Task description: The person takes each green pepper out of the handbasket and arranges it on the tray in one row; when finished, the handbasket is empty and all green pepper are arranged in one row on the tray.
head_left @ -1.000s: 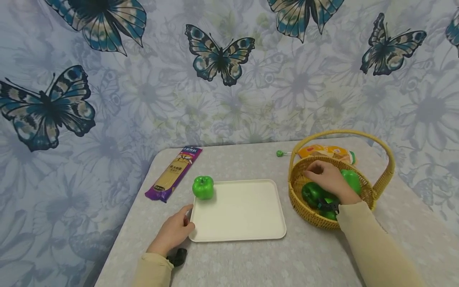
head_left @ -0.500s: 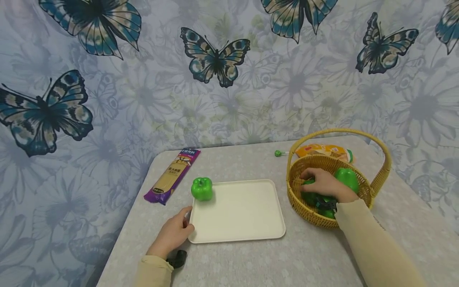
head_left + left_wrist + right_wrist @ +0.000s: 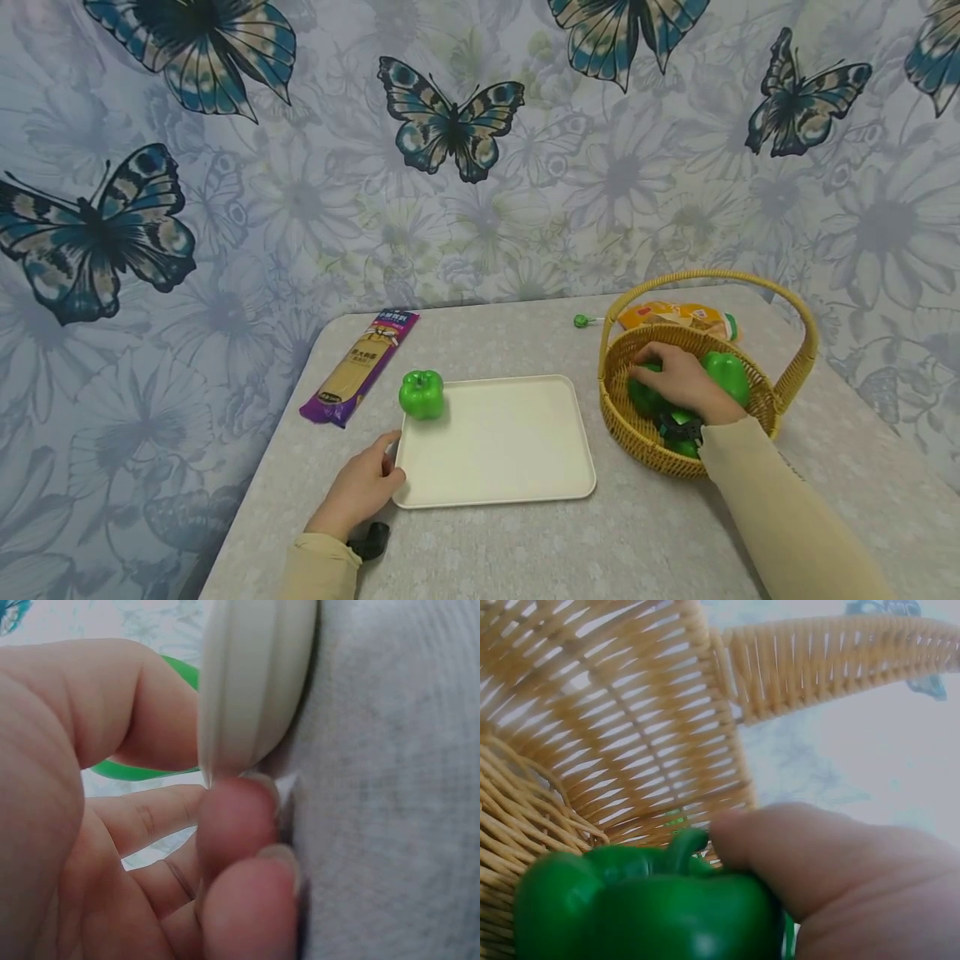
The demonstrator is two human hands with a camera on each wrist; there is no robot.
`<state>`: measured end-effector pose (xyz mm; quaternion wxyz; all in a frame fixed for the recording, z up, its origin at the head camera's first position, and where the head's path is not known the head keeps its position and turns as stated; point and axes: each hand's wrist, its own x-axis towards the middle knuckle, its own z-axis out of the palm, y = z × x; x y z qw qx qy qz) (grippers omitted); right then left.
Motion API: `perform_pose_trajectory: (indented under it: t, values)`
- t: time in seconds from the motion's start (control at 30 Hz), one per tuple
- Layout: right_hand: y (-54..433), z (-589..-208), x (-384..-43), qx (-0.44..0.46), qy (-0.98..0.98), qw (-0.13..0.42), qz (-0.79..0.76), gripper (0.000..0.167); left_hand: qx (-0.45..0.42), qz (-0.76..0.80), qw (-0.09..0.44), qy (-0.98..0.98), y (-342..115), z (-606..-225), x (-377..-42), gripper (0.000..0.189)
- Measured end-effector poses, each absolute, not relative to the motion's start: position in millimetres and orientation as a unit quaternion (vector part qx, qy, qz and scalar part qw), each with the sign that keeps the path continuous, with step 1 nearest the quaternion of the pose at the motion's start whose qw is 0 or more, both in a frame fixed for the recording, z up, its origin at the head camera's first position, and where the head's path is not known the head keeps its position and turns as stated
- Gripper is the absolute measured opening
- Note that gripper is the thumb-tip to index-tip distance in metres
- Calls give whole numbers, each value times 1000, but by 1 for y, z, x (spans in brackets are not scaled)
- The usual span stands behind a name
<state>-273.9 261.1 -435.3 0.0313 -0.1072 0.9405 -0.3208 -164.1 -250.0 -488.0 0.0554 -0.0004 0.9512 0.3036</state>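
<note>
The dark pepper (image 3: pixel 645 922) is held inside the basket (image 3: pixel 652 454) in the right hand's (image 3: pixel 686 383) grip, thumb beside the stem, some fingertips hidden. Grasping seems in hand; a lift is probably called for, with the neighbouring pepper (image 3: pixel 726 377) and arched handle (image 3: pixel 712 275) to be cleared. The tray's (image 3: pixel 498 442) edge is pinched by the left hand (image 3: pixel 360 487). A purple packet (image 3: pixel 360 367) is seen beyond.

Tray (image 3: pixel 495 442): cream, rectangular, lying flat on the table (image 3: pixel 480 554). Glossy green pepper (image 3: pixel 422 396): standing stem up at the tray's far left corner. Basket (image 3: pixel 630 435): yellow, woven, arch-handled, upright towards the table's right edge. Inside: darker pepper (image 3: pixel 675 922), short stem showing, towards the left rim; lighter pepper (image 3: pixel 726 377) farther right.
</note>
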Motion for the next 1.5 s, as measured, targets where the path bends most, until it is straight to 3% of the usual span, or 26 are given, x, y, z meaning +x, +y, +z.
perform_pose_trajectory:
  t: [0.4, 0.63, 1.5]
  values:
    - [259, -436, -273, -126, 944, 67, -298, 47, -1, 309, 60, 949, -250, -486, -161, 66]
    - [260, -436, -273, -113, 940, 37, -319, 36, 0, 312, 61, 948, -250, -487, -162, 67]
    - [255, -431, -259, -44, 930, 6, -364, 38, 8, 310, 59, 949, -258, -486, -160, 66]
